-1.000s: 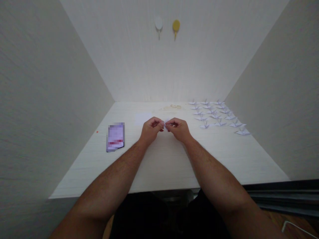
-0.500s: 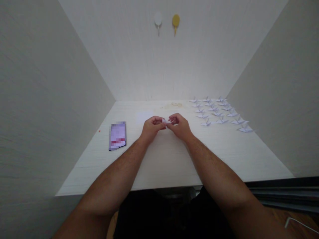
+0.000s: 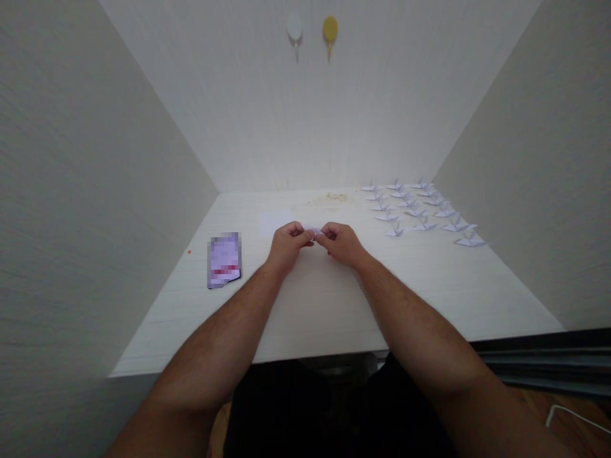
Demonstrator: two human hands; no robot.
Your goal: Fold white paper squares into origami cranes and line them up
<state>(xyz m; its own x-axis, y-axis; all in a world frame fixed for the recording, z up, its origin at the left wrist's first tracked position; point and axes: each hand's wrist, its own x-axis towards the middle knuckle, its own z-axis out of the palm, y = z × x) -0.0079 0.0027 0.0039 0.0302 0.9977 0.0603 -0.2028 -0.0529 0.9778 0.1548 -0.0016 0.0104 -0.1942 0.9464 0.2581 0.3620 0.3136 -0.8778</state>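
My left hand and my right hand meet over the middle of the white table. Both are closed in a pinch on a small folded piece of white paper held between the fingertips. Most of the paper is hidden by my fingers. A flat white paper sheet lies just beyond my left hand.
Several white paper cranes stand in rows at the back right of the table. A purple-and-white packet lies at the left. Walls close in the table on the left, back and right. Two hooks hang on the back wall.
My hands stay together on the small paper, with the fingers shifting slightly. The view has tilted a little, so everything sits slightly higher in the picture.
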